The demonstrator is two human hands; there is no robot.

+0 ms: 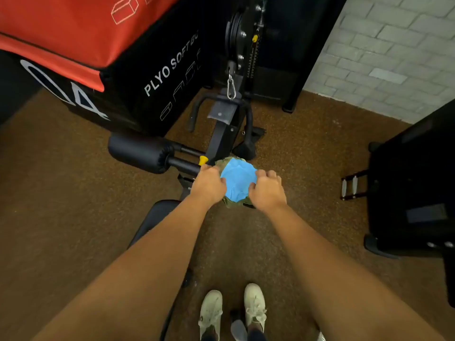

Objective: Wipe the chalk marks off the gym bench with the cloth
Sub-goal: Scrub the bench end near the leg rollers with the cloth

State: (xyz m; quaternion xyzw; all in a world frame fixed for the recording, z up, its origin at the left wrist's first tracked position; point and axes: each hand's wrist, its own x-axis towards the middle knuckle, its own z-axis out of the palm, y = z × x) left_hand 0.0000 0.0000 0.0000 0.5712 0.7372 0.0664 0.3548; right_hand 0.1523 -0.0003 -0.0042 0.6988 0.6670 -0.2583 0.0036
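A blue cloth (238,182) with an olive-green underside is stretched between both hands above the floor. My left hand (209,184) grips its left edge with curled fingers. My right hand (267,189) grips its right edge the same way. The black gym bench (157,215) lies below my left forearm, mostly hidden by it; only a dark padded corner shows. No chalk marks are visible on the part in view.
A black foam roller pad (140,152) with a yellow-tipped pin (203,159) sticks out left of the cloth. Behind stands a cable machine frame (222,134), a red-and-black plyo box (103,57), and black equipment (413,193) at right. My shoes (232,311) stand on brown flooring.
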